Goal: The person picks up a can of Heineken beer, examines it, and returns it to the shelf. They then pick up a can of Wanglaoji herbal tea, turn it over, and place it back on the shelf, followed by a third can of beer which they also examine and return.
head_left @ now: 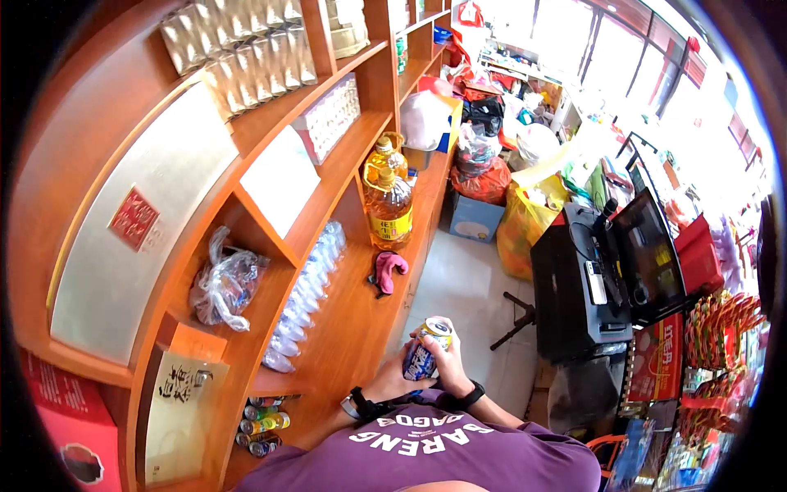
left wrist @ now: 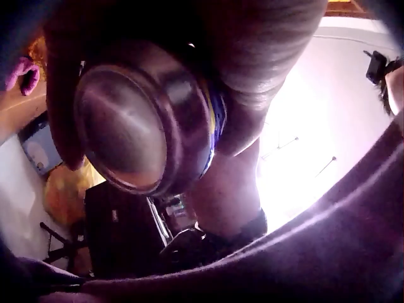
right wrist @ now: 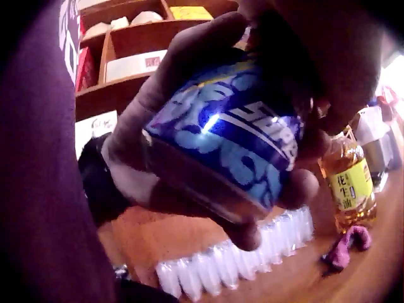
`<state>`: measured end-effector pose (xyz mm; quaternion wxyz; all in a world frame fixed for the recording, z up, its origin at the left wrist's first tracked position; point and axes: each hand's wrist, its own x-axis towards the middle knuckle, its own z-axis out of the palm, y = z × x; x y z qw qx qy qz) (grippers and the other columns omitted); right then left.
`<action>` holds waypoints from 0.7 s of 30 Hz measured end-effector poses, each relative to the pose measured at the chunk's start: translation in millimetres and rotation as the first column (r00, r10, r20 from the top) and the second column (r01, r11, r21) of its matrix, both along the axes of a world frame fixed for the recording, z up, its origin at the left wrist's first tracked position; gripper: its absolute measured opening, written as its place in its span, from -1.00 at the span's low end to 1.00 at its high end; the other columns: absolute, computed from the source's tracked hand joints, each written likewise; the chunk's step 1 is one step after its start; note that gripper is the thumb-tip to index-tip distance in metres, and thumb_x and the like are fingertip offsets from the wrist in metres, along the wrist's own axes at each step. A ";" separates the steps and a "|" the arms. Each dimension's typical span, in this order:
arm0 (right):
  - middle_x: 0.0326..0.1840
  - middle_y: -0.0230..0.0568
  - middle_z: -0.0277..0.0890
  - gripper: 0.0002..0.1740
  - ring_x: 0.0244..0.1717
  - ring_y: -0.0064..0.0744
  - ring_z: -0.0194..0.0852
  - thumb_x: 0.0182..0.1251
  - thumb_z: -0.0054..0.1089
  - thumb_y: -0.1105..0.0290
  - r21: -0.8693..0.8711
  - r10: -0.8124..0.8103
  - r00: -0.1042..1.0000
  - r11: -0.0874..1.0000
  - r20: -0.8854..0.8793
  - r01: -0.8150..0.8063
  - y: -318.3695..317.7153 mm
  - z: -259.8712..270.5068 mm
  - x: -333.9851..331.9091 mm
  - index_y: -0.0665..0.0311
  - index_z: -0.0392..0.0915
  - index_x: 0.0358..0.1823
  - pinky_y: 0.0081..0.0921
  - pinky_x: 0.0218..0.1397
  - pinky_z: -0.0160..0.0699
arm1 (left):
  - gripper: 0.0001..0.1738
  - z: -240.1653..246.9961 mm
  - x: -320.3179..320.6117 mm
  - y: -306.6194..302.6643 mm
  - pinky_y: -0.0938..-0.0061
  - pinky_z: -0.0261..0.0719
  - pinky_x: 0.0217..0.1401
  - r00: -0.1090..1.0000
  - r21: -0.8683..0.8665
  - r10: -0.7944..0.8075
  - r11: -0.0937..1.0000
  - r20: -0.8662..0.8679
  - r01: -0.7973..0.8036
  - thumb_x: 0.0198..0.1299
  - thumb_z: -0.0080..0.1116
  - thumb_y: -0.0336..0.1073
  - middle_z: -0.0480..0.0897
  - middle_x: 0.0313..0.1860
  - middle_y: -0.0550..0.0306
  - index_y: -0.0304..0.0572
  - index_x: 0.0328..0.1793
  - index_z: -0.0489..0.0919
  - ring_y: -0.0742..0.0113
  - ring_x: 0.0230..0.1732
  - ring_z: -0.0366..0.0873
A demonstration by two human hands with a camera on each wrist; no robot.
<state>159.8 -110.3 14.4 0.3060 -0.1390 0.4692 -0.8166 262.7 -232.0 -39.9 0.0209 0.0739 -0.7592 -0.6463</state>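
Observation:
Both hands hold a blue drink can with yellow near its top, close in front of the purple shirt. My left hand wraps its lower side, and in the right wrist view the fingers of that left hand curl round the can. My right hand grips the can's other side, high up near the lid; in the right wrist view it is a dark shape at the top. The left wrist view shows the bare metal bottom of the can between fingers. The lid's opening is too small to make out.
A wooden shelf ledge on the left bears a row of clear plastic cups, a pink cloth-like item and oil bottles. More cans lie low down. A black cabinet and tripod leg stand right.

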 end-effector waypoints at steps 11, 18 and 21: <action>-0.01 -0.05 0.61 -0.61 -0.04 -0.26 0.67 0.49 0.20 0.32 0.039 -0.126 0.987 0.992 0.100 0.122 18.7 -11.9 -73.3 0.22 0.33 0.22 -0.32 0.07 0.69 | 0.12 14.0 -89.7 1.6 0.33 0.54 0.33 0.980 0.012 -0.174 0.985 0.092 0.174 0.03 0.59 -0.04 0.62 0.21 -0.06 -0.34 0.59 0.16 0.22 0.22 0.63; -0.05 -0.15 0.66 -0.61 -0.05 -0.41 0.66 0.46 0.27 0.38 -0.003 -0.128 0.986 0.992 0.105 0.129 25.4 -16.3 -165.6 0.26 0.38 0.21 -0.45 0.06 0.66 | 0.17 30.2 -173.4 13.5 0.29 0.60 0.26 0.980 -0.064 -0.132 0.988 0.149 0.143 0.00 0.59 0.03 0.65 0.17 -0.13 -0.35 0.60 0.15 0.15 0.18 0.68; -0.05 -0.16 0.66 -0.60 -0.05 -0.42 0.66 0.45 0.29 0.38 -0.020 -0.080 0.990 0.996 0.119 0.083 26.7 -12.2 -202.1 0.26 0.38 0.20 -0.46 0.06 0.67 | 0.09 36.1 -207.3 19.3 0.30 0.45 0.38 0.983 0.078 -0.122 0.991 0.135 0.112 0.06 0.59 -0.15 0.44 0.31 0.00 -0.31 0.58 0.13 0.25 0.32 0.44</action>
